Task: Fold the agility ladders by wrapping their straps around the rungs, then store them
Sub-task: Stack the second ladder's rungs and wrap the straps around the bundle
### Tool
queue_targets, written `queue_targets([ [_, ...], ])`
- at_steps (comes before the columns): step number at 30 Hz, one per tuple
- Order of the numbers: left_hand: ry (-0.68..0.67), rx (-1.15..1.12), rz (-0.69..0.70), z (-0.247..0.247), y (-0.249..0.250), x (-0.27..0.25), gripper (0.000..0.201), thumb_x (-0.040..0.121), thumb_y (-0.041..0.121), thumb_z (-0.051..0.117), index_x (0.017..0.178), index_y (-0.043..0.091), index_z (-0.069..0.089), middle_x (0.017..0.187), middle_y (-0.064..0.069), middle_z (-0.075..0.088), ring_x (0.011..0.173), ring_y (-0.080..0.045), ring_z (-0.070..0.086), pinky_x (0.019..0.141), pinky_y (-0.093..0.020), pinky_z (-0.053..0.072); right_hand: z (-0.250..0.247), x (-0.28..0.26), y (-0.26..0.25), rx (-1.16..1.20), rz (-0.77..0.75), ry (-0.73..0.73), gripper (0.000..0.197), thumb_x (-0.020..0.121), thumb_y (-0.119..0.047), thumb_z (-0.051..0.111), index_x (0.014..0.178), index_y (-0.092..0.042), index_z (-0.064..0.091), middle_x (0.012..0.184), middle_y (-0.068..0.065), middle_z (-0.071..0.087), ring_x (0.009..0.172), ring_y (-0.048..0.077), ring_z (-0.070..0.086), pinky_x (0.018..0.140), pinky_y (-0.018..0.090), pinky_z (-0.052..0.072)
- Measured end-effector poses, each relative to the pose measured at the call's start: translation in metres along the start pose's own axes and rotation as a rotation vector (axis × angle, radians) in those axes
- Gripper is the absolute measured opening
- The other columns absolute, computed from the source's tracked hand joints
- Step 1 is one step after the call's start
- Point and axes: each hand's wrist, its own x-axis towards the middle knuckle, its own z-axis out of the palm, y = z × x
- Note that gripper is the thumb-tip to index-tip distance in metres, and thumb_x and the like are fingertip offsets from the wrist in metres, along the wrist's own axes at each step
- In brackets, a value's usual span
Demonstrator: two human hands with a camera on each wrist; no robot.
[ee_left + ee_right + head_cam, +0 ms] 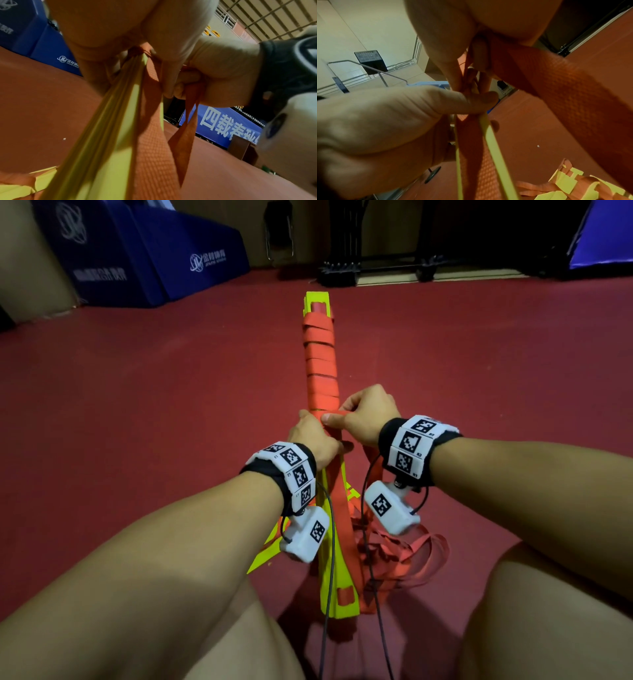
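Observation:
A bundle of yellow-green rungs [317, 302] points away from me over the red floor. Orange strap [320, 361] is wound in many turns round its far half. My left hand [313, 436] grips the bundle at mid-length, fingers curled round rungs [109, 121] and strap [150, 135]. My right hand [363, 414] pinches the strap just right of it, thumb on top, and a length of strap [565, 88] runs out from its fingers. Loose strap loops [404, 556] lie piled on the floor under my right wrist. More yellow rungs [568, 181] lie there too.
Blue padded mats [144, 258] stand at the back left, and a blue banner [223, 125] with white lettering runs along the right side. A dark wheeled rack [376, 268] and a folding chair [279, 234] stand at the back wall. My knees frame the lower view.

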Motion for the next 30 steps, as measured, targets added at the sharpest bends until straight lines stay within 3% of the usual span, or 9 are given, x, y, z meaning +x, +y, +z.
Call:
queue_targets([
  [4,0.022,-0.111,-0.051,-0.004,0.004,0.005,0.083,0.076,0.027,0.085,0.139,0.0,0.038,0.13,-0.017,0.061,0.116,-0.034,0.062,0.083,-0.032,0.047,-0.003,0.006,-0.001,0.042,-0.025,-0.057,0.03,0.078,-0.041,0.081,0.066,-0.015,0.071,0.052,-0.008,0.059,0.051,0.009,0.053,0.053,0.023,0.041],
  [9,0.007,-0.284,-0.06,-0.011,0.015,0.008,0.083,0.053,0.03,0.08,0.125,0.002,0.05,0.111,-0.014,0.069,0.085,-0.028,0.068,0.053,-0.024,0.042,-0.002,0.019,0.005,0.121,-0.074,-0.114,0.028,0.083,-0.034,0.076,0.062,-0.019,0.067,0.063,0.0,0.064,0.06,0.014,0.054,0.066,0.032,0.046],
  [12,-0.004,-0.358,-0.061,-0.008,0.018,0.01,0.082,0.051,0.025,0.076,0.126,0.001,0.05,0.105,-0.016,0.069,0.085,-0.03,0.069,0.054,-0.025,0.044,-0.005,0.02,0.007,0.109,-0.113,-0.146,0.029,0.087,-0.035,0.072,0.064,-0.019,0.065,0.068,0.002,0.066,0.064,0.015,0.055,0.069,0.033,0.046],
  [15,-0.004,-0.414,-0.057,-0.005,0.02,0.01,0.085,0.042,0.024,0.068,0.122,-0.001,0.053,0.097,-0.018,0.071,0.083,-0.031,0.071,0.06,-0.035,0.056,-0.008,0.02,0.01,0.086,-0.12,-0.163,0.036,0.091,-0.037,0.068,0.061,-0.018,0.062,0.06,-0.002,0.059,0.058,0.013,0.049,0.065,0.031,0.041],
  [19,-0.023,-0.466,-0.04,-0.008,0.024,0.006,0.059,0.053,0.015,0.07,0.108,0.001,0.058,0.076,-0.011,0.068,0.066,-0.026,0.069,0.06,-0.033,0.056,-0.013,0.02,0.012,0.172,-0.153,-0.184,0.038,0.09,-0.038,0.068,0.059,-0.016,0.063,0.06,0.0,0.061,0.057,0.014,0.048,0.067,0.034,0.039],
  [23,-0.001,-0.484,-0.014,-0.003,0.024,0.009,0.067,0.039,0.022,0.066,0.104,0.003,0.065,0.079,-0.011,0.069,0.064,-0.025,0.067,0.055,-0.028,0.049,-0.015,0.013,0.009,0.192,-0.151,-0.184,0.041,0.084,-0.049,0.066,0.056,-0.019,0.063,0.06,0.002,0.059,0.06,0.018,0.047,0.065,0.037,0.037],
  [25,0.003,-0.495,-0.01,-0.003,0.024,0.006,0.067,0.037,0.024,0.065,0.101,0.004,0.064,0.079,-0.01,0.068,0.064,-0.025,0.065,0.055,-0.028,0.047,-0.017,0.008,0.005,0.195,-0.159,-0.184,0.04,0.088,-0.044,0.066,0.058,-0.017,0.062,0.059,0.003,0.058,0.058,0.017,0.047,0.064,0.036,0.037],
  [27,0.001,-0.517,0.02,-0.002,0.023,0.005,0.07,0.033,0.025,0.064,0.1,0.002,0.063,0.078,-0.013,0.068,0.062,-0.026,0.065,0.054,-0.029,0.047,-0.02,0.005,0.001,0.183,-0.171,-0.176,0.038,0.093,-0.037,0.064,0.064,-0.013,0.063,0.062,0.008,0.063,0.059,0.018,0.051,0.064,0.035,0.04],
  [30,-0.003,-0.538,0.051,-0.005,0.023,0.002,0.071,0.027,0.025,0.064,0.093,0.001,0.066,0.076,-0.016,0.07,0.064,-0.03,0.068,0.055,-0.037,0.054,-0.023,-0.001,-0.004,0.201,-0.203,-0.181,0.041,0.086,-0.045,0.063,0.064,-0.01,0.063,0.068,0.015,0.07,0.061,0.022,0.056,0.065,0.038,0.046],
])
